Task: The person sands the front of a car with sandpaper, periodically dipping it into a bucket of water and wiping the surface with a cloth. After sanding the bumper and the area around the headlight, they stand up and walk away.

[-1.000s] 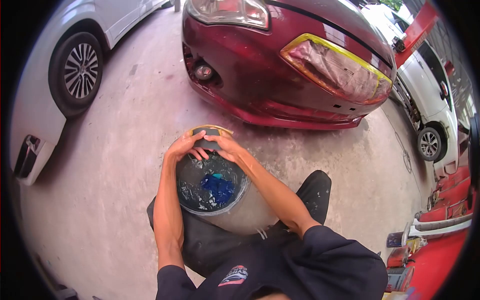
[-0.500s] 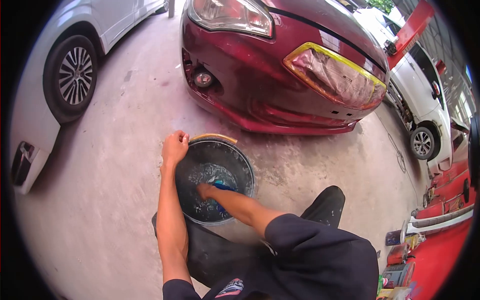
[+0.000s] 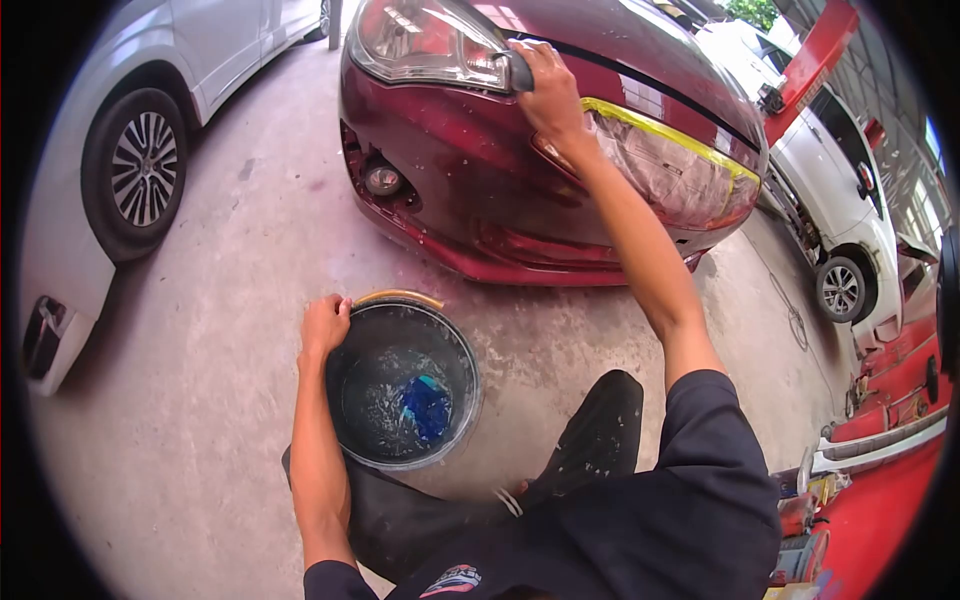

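Thin dark pad in the right hand, by the headlight

The dark pad (image 3: 521,73) is at the inner corner of the headlight (image 3: 430,42), against the front of the red car (image 3: 450,165). The right hand (image 3: 553,92) has it gripped from above, fingers together over its back; the thumb's place is hidden. It looks light and bendy, likely slippery if wet, and hardly fragile; the broad back seems the best hold, with fingers flat and clear of the working face. The left hand (image 3: 325,325) is curled at the rim of the bucket (image 3: 476,390); whether it pinches the rim, I cannot tell. Inside, a blue cloth (image 3: 428,408) lies in water, probably soft and heavy when soaked
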A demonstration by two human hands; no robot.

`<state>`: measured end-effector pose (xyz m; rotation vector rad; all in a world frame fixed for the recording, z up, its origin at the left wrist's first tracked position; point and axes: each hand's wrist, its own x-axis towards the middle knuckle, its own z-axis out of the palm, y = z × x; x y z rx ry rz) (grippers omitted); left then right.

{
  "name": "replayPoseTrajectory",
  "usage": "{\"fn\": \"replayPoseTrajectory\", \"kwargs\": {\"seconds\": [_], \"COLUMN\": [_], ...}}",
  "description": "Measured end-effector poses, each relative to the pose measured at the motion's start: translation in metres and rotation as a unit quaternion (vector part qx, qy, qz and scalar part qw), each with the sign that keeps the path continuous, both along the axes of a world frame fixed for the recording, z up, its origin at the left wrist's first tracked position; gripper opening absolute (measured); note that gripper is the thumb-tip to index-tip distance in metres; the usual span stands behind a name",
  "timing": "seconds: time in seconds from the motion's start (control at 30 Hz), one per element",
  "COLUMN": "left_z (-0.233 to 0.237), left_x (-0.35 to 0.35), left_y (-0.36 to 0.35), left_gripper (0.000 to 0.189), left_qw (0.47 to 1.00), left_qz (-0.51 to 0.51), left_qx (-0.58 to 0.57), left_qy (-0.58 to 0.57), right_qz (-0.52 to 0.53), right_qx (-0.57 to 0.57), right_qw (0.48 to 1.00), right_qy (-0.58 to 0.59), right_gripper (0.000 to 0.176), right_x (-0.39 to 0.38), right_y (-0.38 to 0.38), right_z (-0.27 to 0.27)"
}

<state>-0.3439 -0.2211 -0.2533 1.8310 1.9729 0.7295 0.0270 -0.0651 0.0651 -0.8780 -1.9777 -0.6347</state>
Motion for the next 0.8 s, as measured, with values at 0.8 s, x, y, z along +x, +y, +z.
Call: {"fn": "replayPoseTrajectory", "kwargs": {"seconds": [0.8], "left_z": [0.011], "left_x": [0.019], "left_y": [-0.003], "left_gripper": [0.037], "left_qw": [0.997], "left_qz": [0.057], "left_qx": [-0.038], "left_qy": [0.036], "right_qz": [-0.148], "right_qx": [0.056], "right_qw": [0.969], "right_qy": [-0.190], "right_gripper": [0.056], "right_x": [0.050], "right_y": [0.056], "right_z": [-0.030]}}
